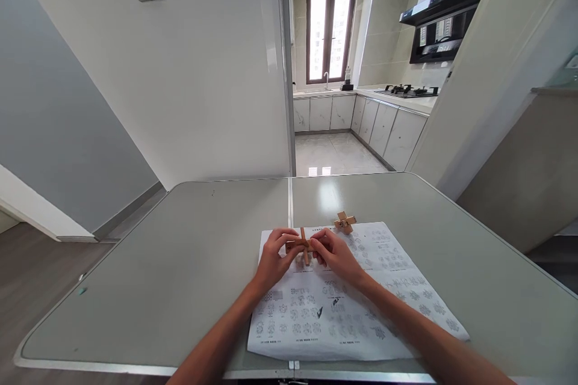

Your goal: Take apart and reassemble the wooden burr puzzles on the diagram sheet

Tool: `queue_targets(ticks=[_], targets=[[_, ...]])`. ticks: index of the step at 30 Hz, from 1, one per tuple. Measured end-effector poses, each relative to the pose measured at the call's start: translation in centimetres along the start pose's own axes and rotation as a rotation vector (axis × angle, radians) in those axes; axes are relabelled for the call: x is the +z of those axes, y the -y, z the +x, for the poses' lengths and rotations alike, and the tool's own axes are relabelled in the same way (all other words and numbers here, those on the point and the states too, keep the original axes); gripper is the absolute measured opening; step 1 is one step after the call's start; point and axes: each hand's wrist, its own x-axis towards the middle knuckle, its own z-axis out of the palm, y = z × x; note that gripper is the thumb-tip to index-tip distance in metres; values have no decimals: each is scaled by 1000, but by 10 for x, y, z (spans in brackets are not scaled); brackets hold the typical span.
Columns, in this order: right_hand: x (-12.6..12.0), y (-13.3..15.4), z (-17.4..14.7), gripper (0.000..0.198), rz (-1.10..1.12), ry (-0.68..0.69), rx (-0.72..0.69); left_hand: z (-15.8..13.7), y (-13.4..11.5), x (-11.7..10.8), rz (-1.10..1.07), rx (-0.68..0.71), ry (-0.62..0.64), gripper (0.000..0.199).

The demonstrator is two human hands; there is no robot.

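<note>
Between my two hands sits a cross of brown wooden puzzle pieces (305,255), held just above a printed sheet (311,316). My left hand (276,254) pinches the left arm of the cross between thumb and fingers. On the other side, my right hand (333,252) grips the right arm with its fingertips. One stick of the cross points away from me and back toward me. Beyond my right hand, a second wooden cross-shaped piece (345,222) with dark markings rests at the sheet's far edge. The sheet carries rows of small diagrams and a few dark check marks.
The grey-green folding table (158,289) has a metal rim and a centre seam. Small green bits (82,291) lie near its left edge. A white wall (217,72) stands behind it, with a kitchen floor (338,150) through the opening.
</note>
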Motion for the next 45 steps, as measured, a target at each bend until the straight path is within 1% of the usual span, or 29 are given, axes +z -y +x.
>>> queue_targets(ticks=[4,7,12,15,19,23,30,33,36,37,38,40,41,42,43,45], targets=[[2,11,-2,48,-124,-84,-83,1,-5,-2,108,90,-12,13],[2,17,-2,47,-163,-128,-113,2,-9,-4,172,113,-19,13],[0,14,-4,45,-163,-121,-134,3,-8,-4,202,138,-42,13],[-1,11,-5,43,-196,-120,-165,2,-6,-4,201,144,-27,14],[1,11,-5,40,-289,-158,-225,1,-3,-4,235,164,-6,12],[4,10,-5,38,-327,-198,-244,-1,-1,-3,265,169,8,14],[3,6,-6,33,-385,-201,-288,-2,1,-2,274,226,-14,9],[2,7,-7,33,-373,-173,-294,-4,0,-2,263,199,-11,10],[2,11,-8,36,-302,-163,-267,-4,-2,-3,203,144,-40,13],[2,12,-8,37,-270,-158,-251,-4,-3,-4,171,131,-48,22],[2,13,-8,38,-232,-150,-230,-4,-4,-5,135,118,-44,38],[2,14,-8,41,-144,-121,-176,-3,-6,-7,62,88,11,80],[1,13,-7,43,-99,-103,-147,-3,-7,-8,30,67,55,96],[1,13,-6,44,-57,-84,-120,-3,-7,-8,3,46,96,105],[0,12,-6,45,-19,-64,-96,-3,-8,-9,-18,26,129,108],[-1,9,-4,45,39,-17,-61,-3,-9,-9,-49,-2,174,103]])
